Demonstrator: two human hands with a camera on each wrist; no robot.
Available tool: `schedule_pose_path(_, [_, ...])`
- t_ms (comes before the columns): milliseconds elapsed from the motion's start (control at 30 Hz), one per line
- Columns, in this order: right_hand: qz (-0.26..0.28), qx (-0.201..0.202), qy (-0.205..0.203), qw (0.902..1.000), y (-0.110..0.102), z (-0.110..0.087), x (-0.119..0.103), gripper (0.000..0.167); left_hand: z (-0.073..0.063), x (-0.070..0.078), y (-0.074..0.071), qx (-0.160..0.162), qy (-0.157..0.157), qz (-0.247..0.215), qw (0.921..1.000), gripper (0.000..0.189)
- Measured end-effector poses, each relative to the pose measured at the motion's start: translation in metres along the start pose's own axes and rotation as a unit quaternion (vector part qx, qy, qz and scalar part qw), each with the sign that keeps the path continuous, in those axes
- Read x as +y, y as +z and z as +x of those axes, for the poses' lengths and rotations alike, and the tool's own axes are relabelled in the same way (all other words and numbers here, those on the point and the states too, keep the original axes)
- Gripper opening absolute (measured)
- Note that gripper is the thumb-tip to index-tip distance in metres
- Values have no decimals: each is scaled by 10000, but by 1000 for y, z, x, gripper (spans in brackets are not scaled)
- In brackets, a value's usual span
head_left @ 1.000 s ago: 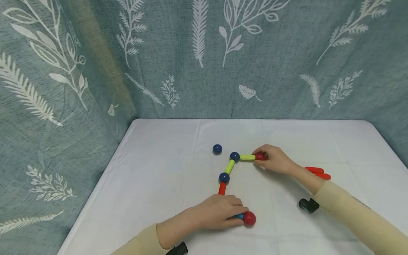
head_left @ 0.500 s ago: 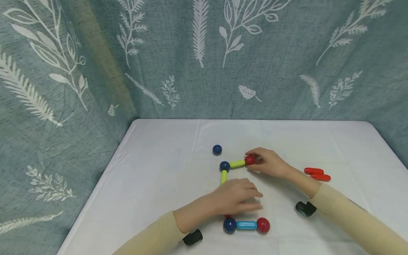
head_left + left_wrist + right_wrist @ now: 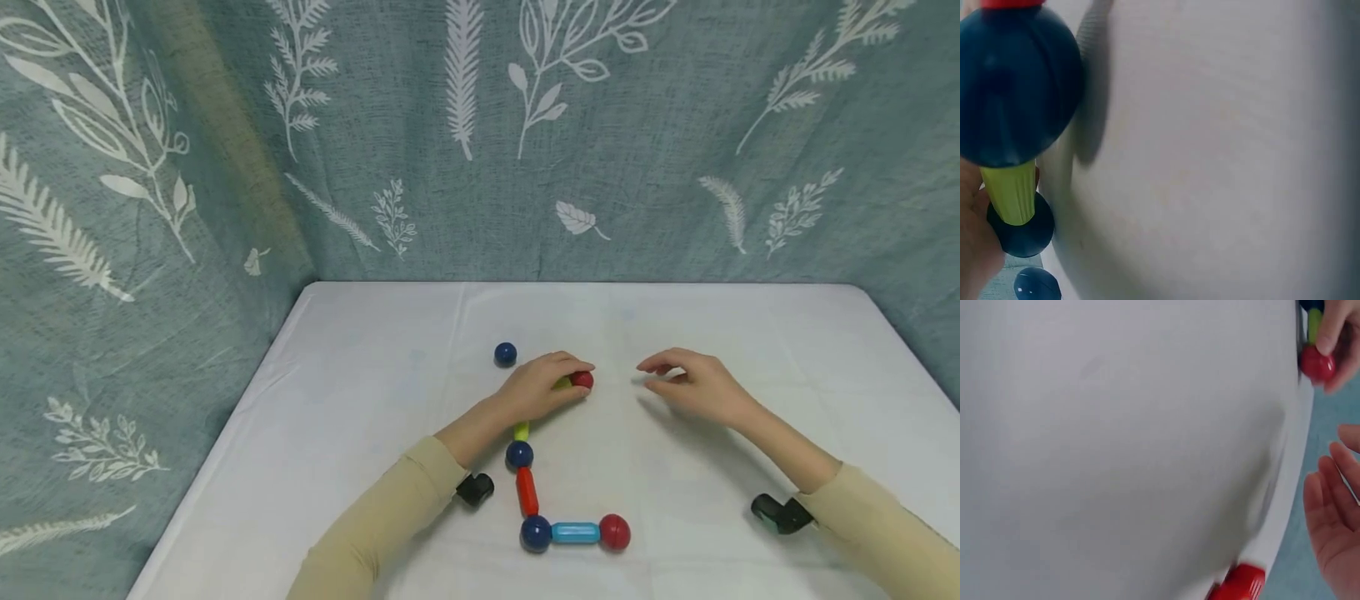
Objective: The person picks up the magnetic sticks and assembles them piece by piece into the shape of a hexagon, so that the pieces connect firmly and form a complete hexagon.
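A chain of balls and sticks from a construction toy lies on the white tabletop. In the head view, my left hand (image 3: pixel 536 390) pinches the red ball (image 3: pixel 582 380) at its far end, on a yellow-green stick (image 3: pixel 561 383). The hand hides a corner blue ball. Nearer come another yellow-green stick (image 3: pixel 521 431), a blue ball (image 3: pixel 519 454), a red stick (image 3: pixel 527 492), a blue ball (image 3: pixel 536 533), a light-blue stick (image 3: pixel 575 533) and a red ball (image 3: pixel 615 532). To the right, my right hand (image 3: pixel 693 387) hovers with parted fingers, holding nothing.
A loose blue ball (image 3: pixel 506 354) lies beyond the left hand. Loose red sticks (image 3: pixel 1241 584) show in the right wrist view; the right hand hides them in the head view. A leaf-patterned curtain (image 3: pixel 420 167) hangs behind the table (image 3: pixel 390 333).
The chain's far end shifted left and nearer. My left hand left the near light-blue stick and moved up to the far red ball, which my right hand released before drawing away right.
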State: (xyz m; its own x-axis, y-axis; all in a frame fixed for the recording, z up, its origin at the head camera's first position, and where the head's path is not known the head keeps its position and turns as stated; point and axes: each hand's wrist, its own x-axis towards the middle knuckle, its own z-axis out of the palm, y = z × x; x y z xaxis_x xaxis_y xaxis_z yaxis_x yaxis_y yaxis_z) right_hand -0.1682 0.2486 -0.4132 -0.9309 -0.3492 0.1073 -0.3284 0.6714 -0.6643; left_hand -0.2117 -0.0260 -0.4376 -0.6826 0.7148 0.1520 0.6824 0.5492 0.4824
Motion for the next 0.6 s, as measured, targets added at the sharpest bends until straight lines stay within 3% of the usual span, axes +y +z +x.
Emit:
schedule_pose_path(300, [-599, -104, 553, 9966, -39, -31, 26, 27, -14, -4, -2, 197, -528, -579, 9967, 37])
schedule_pose_path(500, [-789, -480, 1269, 9876, -55, -43, 38, 38, -20, -5, -3, 259, -759, -587, 9951, 38])
schedule_pose_path(600, [-799, -609, 1428, 9846, -56, -44, 41, 40, -21, -5, -3, 250, -824, -583, 9946, 39])
